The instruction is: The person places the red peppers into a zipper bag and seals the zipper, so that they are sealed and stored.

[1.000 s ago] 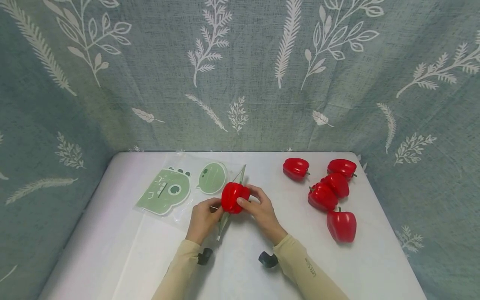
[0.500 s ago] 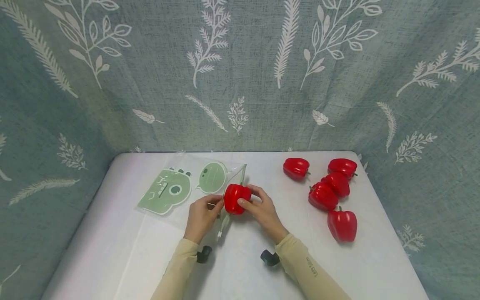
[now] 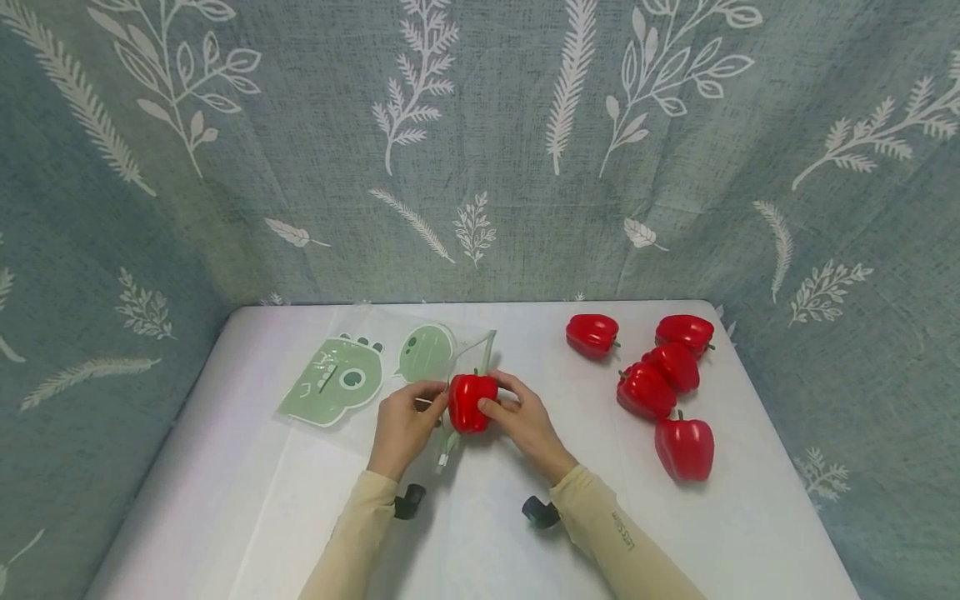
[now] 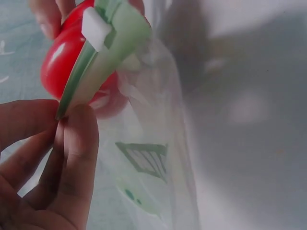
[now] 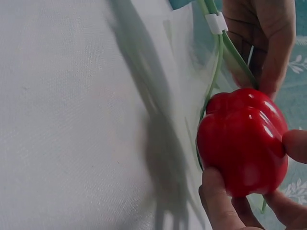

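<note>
A clear plastic bag [image 3: 348,400] with green cartoon prints lies across the table's left half, its green-edged mouth raised. The thumb and fingers of my left hand [image 3: 401,429] pinch one edge of that mouth, close up in the left wrist view. A white slider [image 4: 96,29] sits at the end of the green strip. My right hand [image 3: 531,427] grips a red bell pepper [image 5: 244,143] between thumb and fingers, at the bag's opening. Part of the pepper shows through the clear plastic in the left wrist view. Its green stem points away from me in the head view.
Several other red bell peppers lie at the right: one alone [image 3: 592,335] near the back, a touching group [image 3: 647,390], and one [image 3: 684,450] nearer the front. A patterned green curtain [image 3: 480,167] stands behind and beside the white table [image 3: 600,517].
The pepper has turned so its stem points to the back, and has shifted slightly right and toward me. The bag's mouth has spread wider. My left hand has moved slightly.
</note>
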A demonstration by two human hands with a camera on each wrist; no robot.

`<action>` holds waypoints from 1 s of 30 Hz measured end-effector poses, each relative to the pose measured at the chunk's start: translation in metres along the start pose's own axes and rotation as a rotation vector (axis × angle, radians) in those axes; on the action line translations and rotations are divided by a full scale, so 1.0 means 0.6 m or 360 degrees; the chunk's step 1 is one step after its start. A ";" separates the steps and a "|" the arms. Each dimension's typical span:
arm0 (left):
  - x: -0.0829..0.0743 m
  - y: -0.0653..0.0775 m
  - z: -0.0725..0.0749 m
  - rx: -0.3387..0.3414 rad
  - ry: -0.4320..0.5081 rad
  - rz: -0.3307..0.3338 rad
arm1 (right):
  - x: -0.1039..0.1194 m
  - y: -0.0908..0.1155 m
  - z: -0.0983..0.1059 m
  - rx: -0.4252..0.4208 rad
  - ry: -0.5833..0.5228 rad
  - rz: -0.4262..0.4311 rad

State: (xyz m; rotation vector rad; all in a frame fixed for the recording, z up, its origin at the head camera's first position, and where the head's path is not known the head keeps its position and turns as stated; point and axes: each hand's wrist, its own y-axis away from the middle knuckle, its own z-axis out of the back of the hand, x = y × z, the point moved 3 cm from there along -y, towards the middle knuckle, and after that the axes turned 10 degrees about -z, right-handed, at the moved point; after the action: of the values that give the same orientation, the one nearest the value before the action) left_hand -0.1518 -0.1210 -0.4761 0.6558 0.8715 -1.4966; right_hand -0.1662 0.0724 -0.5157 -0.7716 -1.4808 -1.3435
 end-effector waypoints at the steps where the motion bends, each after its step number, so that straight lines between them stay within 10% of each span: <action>1: 0.000 0.000 0.000 0.0000 0.0009 0.0005 | 0.001 0.001 0.000 0.0010 0.0004 0.0008; 30: -0.006 -0.003 -0.004 -0.0004 0.0036 -0.0077 | 0.006 0.002 -0.025 -0.0059 0.0235 0.0013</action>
State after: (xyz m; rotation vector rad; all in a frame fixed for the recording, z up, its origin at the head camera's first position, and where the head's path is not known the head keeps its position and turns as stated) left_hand -0.1532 -0.1173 -0.4743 0.6552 0.9122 -1.5336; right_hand -0.1631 0.0577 -0.5132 -0.6857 -1.3387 -1.3946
